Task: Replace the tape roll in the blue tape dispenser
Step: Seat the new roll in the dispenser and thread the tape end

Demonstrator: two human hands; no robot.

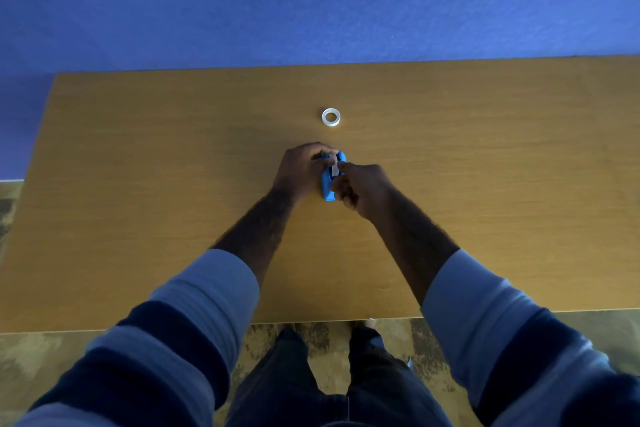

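Note:
The blue tape dispenser (327,184) stands on the wooden table (173,184) near its middle. My left hand (301,168) wraps around its far end and left side. My right hand (362,189) is against its right side, with the index finger and thumb pinched at a white strip or roll (335,169) inside the dispenser's top. A separate white tape roll (331,117) lies flat on the table just beyond the hands, apart from them. Much of the dispenser is hidden by my fingers.
The table ends at a blue wall (311,3) at the back. Its near edge runs above my legs and a mottled floor (41,357). Bare wood stretches to both sides of the hands.

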